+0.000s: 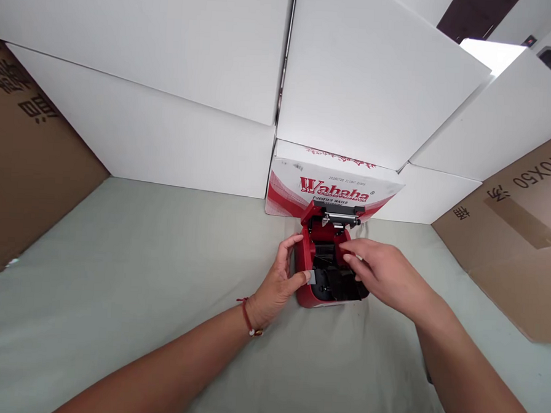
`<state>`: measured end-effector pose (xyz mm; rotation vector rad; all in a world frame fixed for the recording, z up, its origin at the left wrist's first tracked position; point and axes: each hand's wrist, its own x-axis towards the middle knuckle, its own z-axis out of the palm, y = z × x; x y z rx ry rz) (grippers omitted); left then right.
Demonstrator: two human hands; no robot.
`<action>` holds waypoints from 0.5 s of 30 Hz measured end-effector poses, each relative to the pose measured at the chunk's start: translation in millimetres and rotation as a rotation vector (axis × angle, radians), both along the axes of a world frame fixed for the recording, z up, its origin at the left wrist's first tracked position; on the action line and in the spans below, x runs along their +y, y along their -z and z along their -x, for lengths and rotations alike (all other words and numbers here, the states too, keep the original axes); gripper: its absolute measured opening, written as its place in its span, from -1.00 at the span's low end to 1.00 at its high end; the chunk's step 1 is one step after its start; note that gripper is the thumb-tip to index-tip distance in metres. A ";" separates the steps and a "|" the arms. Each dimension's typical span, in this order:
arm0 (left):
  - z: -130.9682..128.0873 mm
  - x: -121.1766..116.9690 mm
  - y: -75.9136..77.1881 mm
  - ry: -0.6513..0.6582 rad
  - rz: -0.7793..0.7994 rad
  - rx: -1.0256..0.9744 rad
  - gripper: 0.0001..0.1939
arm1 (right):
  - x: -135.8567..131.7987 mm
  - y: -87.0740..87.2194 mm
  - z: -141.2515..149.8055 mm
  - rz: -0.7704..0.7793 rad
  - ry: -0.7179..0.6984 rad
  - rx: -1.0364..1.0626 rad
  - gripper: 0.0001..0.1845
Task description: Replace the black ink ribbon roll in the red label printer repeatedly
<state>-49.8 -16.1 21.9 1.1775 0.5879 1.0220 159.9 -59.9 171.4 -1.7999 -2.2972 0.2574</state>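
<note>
A red label printer (304, 257) stands on the cloth-covered surface, its lid (337, 211) raised and leaning back. Inside lie a black roll (323, 253) and a dark, shiny film (345, 285) spread over the front. My left hand (278, 280) grips the printer's left wall, thumb on a small grey tab (312, 277) and fingers along the outer side. Over the right wall, my right hand (377, 267) reaches in with bent fingers close together beside the roll. Whatever lies between those fingertips is too small to make out.
A Wahaha water carton (295, 192) stands right behind the printer. White panels (191, 134) wall off the back. Brown cardboard (32, 175) bounds the left side, and another brown cardboard sheet (514, 243) the right. Pale green cloth (162, 256) covers the surface.
</note>
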 end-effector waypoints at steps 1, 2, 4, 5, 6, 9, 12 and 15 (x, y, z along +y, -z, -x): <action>-0.1 0.0 -0.2 -0.005 0.006 -0.003 -0.25 | 12.2 -2.7 7.4 0.080 0.004 -0.103 -0.67; -0.3 0.1 -0.1 -0.009 0.014 -0.007 -0.25 | 23.7 -3.5 15.4 0.141 0.006 -0.207 -0.66; -0.6 0.7 0.7 -0.006 0.029 -0.013 -0.24 | 43.4 -0.2 30.6 0.217 0.010 -0.369 -0.64; -0.6 1.0 1.4 0.000 0.033 -0.013 -0.24 | 51.2 3.2 36.9 0.236 0.015 -0.418 -0.64; -0.5 1.3 2.2 0.007 0.035 -0.009 -0.25 | 57.4 7.2 41.8 0.250 0.021 -0.446 -0.65; 0.6 1.8 3.9 0.014 0.021 0.006 -0.26 | 67.5 17.0 49.1 0.279 0.049 -0.469 -0.71; 1.7 1.1 2.5 0.012 0.025 0.011 -0.27 | 64.4 15.3 49.5 0.289 0.086 -0.457 -0.71; 2.1 -0.1 -1.3 0.007 0.049 -0.005 -0.28 | 45.2 -0.5 42.9 0.267 0.142 -0.357 -0.71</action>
